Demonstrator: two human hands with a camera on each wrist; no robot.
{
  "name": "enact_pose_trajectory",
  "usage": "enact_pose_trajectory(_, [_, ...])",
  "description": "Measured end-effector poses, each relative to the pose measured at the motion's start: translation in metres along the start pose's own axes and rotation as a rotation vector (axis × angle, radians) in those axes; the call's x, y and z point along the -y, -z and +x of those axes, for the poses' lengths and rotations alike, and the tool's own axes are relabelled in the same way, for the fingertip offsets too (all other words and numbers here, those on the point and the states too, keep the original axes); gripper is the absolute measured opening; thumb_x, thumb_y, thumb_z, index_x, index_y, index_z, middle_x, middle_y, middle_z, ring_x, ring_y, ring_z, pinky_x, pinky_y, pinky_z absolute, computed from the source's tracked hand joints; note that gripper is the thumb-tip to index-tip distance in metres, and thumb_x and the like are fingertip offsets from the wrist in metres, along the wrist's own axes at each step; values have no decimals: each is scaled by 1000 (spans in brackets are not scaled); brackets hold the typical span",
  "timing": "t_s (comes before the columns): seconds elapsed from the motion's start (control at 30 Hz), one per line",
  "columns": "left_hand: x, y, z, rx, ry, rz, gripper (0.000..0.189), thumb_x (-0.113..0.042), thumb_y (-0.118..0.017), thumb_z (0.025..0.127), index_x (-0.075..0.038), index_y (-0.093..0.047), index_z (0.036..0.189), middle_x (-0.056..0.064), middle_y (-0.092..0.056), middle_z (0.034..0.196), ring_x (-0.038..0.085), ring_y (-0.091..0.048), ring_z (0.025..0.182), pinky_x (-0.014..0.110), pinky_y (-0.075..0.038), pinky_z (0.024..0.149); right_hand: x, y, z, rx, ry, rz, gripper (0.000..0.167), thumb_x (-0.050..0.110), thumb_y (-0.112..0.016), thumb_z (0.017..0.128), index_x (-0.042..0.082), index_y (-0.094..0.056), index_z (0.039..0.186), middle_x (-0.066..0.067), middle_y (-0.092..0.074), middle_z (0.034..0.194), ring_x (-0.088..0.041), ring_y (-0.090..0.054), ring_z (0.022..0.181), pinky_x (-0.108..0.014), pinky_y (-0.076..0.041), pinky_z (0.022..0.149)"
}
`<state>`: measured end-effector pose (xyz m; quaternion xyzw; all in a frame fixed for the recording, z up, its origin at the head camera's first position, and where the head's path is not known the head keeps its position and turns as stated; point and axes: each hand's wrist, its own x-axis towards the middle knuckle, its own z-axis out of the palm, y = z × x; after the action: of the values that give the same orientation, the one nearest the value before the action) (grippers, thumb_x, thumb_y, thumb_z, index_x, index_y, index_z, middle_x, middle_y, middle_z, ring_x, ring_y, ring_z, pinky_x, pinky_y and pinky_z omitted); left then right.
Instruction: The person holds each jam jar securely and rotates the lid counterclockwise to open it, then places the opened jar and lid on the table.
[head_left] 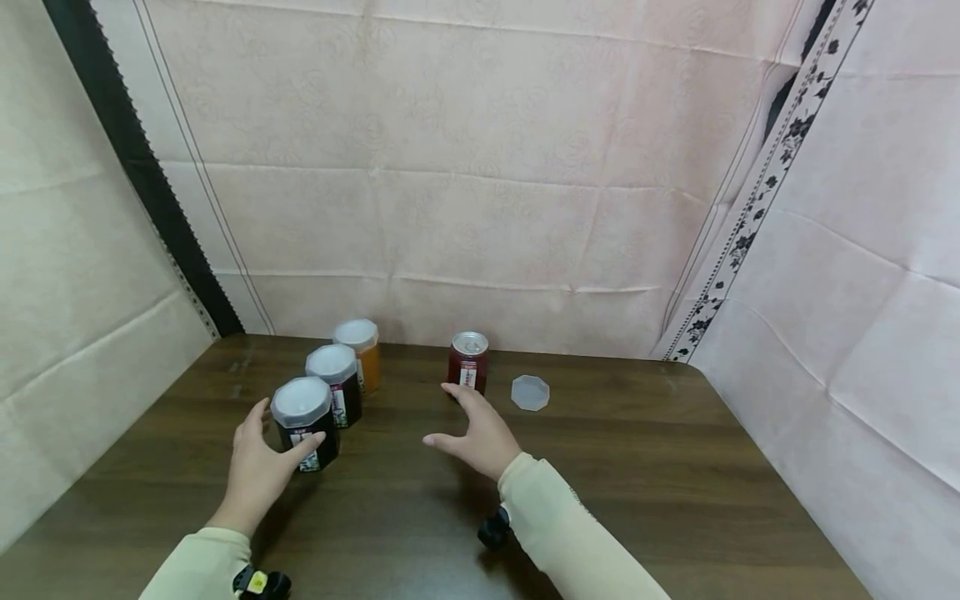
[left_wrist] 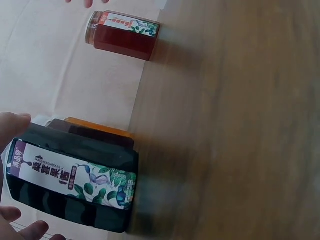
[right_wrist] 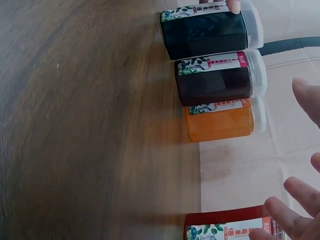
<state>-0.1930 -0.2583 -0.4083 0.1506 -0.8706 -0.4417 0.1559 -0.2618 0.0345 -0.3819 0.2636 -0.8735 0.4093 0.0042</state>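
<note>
On the left of the table, several label-wrapped jars stand in a slanting row. The nearest is a dark jar under a translucent white lid. My left hand spreads around this jar, thumb before its label and fingers along its far left side; firm contact cannot be made out. Behind it stand a dark purple jar and an orange jar, both lidded. A red jar without a lid stands at mid-table. My right hand reaches toward it, thumb and fingers spread, holding nothing.
A translucent octagonal lid lies flat on the wooden table, right of the red jar. Pale cloth walls enclose the back and both sides, and the back one meets the table's far edge.
</note>
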Motion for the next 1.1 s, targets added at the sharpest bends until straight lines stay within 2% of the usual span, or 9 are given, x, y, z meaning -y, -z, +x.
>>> enact_pose_trajectory(0.33, [1, -7, 0, 8, 14, -56, 100, -34, -76, 83, 2, -13, 152, 32, -25, 146, 46, -26, 134, 64, -27, 106, 5, -14, 2, 23, -26, -66, 77, 51, -71, 82, 20, -41, 146, 0, -42, 149, -22, -39, 136, -46, -36, 109])
enact_pose_trajectory(0.67, [3, -10, 1, 22, 21, -74, 101, -34, -75, 83, 1, -11, 152, 32, -22, 148, 46, -25, 136, 64, -27, 107, 14, -22, 4, 54, 31, -207, 76, 55, -67, 83, 21, -41, 146, 0, -43, 148, -21, -41, 135, -45, -39, 106])
enact_pose_trajectory(0.87, [4, -11, 3, 36, 17, -94, 104, -35, -77, 81, 2, -11, 152, 32, -21, 149, 48, -21, 138, 64, -24, 108, 17, -27, 5, 60, 48, -230, 76, 55, -67, 83, 20, -42, 146, 0, -44, 147, -20, -44, 133, -44, -41, 105])
enact_pose_trajectory(1.1, [4, -13, 6, 60, 38, -152, 106, -34, -78, 80, 3, -10, 152, 31, -25, 149, 46, -25, 138, 62, -24, 109, 24, -34, 6, 81, 64, -225, 74, 52, -69, 83, 20, -43, 145, 0, -44, 147, -21, -45, 132, -45, -42, 104])
